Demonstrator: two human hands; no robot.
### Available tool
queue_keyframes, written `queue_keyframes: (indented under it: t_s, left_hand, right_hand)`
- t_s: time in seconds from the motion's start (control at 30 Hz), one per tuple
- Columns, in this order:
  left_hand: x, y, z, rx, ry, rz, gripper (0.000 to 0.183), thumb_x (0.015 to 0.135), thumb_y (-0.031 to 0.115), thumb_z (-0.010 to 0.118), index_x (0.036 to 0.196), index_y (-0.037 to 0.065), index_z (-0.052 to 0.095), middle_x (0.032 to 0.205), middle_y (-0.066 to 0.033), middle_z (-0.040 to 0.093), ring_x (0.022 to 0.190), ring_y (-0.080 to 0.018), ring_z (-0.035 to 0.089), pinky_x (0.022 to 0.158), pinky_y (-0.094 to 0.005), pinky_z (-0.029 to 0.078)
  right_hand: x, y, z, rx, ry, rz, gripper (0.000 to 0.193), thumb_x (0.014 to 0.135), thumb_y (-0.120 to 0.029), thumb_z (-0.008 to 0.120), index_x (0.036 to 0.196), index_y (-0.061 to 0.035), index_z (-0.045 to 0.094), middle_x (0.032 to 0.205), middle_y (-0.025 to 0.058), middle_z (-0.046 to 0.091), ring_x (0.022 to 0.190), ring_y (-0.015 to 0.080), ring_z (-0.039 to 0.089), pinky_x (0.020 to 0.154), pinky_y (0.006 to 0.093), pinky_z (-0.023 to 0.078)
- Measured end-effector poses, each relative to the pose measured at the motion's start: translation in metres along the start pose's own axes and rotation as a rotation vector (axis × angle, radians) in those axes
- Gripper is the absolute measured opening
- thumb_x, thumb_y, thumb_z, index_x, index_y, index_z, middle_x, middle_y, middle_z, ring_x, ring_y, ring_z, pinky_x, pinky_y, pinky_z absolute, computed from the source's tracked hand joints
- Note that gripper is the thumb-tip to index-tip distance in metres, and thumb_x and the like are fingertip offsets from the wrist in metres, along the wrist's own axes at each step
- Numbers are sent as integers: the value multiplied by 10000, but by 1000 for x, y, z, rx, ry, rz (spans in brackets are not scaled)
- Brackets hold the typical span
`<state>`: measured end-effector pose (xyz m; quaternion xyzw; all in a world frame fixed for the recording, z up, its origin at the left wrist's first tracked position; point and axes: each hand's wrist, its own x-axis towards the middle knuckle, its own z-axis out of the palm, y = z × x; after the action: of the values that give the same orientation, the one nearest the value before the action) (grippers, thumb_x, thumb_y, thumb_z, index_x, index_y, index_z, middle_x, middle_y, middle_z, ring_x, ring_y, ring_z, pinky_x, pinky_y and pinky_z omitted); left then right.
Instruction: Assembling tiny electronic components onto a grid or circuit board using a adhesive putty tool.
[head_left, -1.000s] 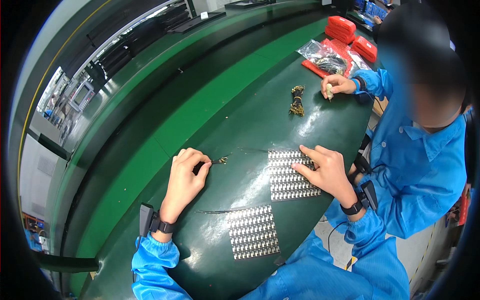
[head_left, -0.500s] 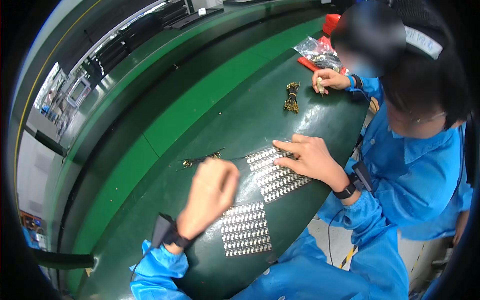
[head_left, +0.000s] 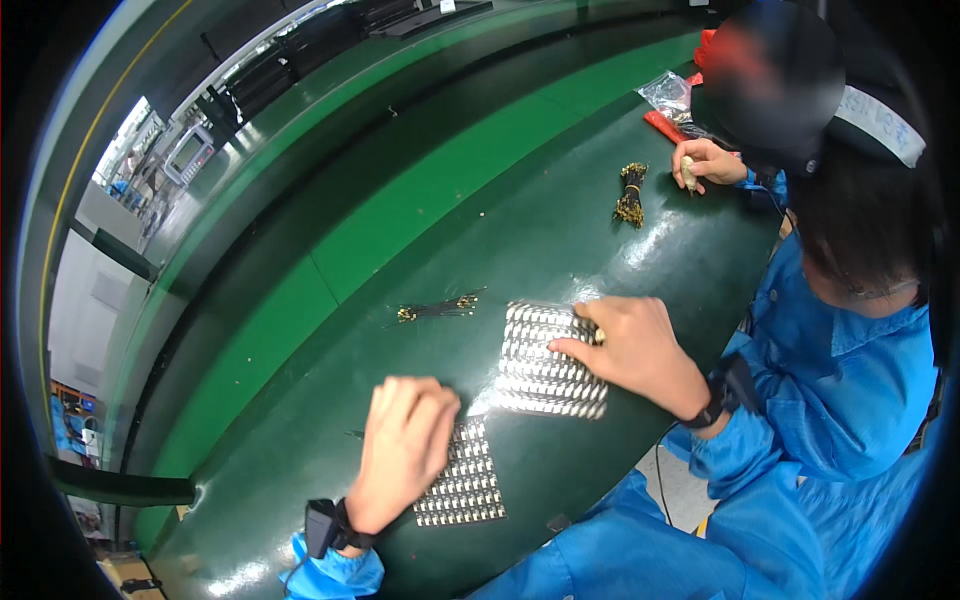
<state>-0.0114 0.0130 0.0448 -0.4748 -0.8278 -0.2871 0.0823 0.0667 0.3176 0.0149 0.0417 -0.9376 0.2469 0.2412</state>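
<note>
My left hand [head_left: 405,440] is closed, fingers curled, over the upper left of the nearer panel of small white parts in rows [head_left: 470,490]. A short thin dark strand shows at its left side; what its fingers hold is hidden. My right hand [head_left: 645,350] grips the upper right edge of the farther panel of small white parts [head_left: 540,360], thumb on its face and fingers bent at the edge. That panel is slightly blurred. Beyond my left hand lies a loose bunch of thin black cables with gold-coloured ends [head_left: 438,306].
A tied cable bundle [head_left: 630,195] lies farther off on the dark green table [head_left: 300,440]. To the right sits a co-worker in blue [head_left: 830,330], whose hand [head_left: 705,165] holds a small pale object. Clear and red bags [head_left: 668,95] lie behind that hand.
My left hand has moved nearer, down over the nearer panel. The farther panel has turned and shifted, with my right hand now at its upper right edge. The whole view has shifted a little.
</note>
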Motion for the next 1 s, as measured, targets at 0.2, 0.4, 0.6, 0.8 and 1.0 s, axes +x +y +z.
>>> queue_keyframes:
  t_s: [0.2,0.4,0.6,0.8,1.0]
  left_hand:
    - [80,23,14,-68,-150,152,77,893,39,718,967,18,710,979,-174,684,931,-348,660,813,-442,516]
    - [18,57,0,53,-248,529,82,753,112,718,787,55,669,709,-124,619,653,-306,594,666,-435,504]
    - [-2,-19,-36,-132,168,-257,44,889,-44,663,867,-11,643,746,-106,608,654,-236,626,621,-351,503]
    - [-9,-22,-21,-185,83,-200,44,912,-2,711,910,-8,668,795,-135,638,699,-301,655,631,-407,520]
    - [12,-16,-9,-325,85,-216,43,910,12,731,941,-10,712,825,-102,712,705,-200,704,657,-326,544]
  right_hand:
    - [-45,-49,-3,-178,247,326,423,807,-396,934,777,-30,724,678,128,653,561,356,651,504,449,479]
    - [-31,-26,-6,-90,-17,155,423,825,-377,911,745,-48,657,681,140,647,642,381,677,578,479,522]
    - [-4,-1,-28,39,-195,181,425,818,-374,918,831,-16,688,749,172,693,710,392,695,653,463,532]
    - [-5,-5,-22,122,-150,185,324,862,-309,881,1042,-47,821,860,198,765,820,406,733,744,469,570]
    - [12,14,-28,237,-393,36,312,846,-209,882,1114,-55,842,880,190,784,821,380,755,749,423,582]
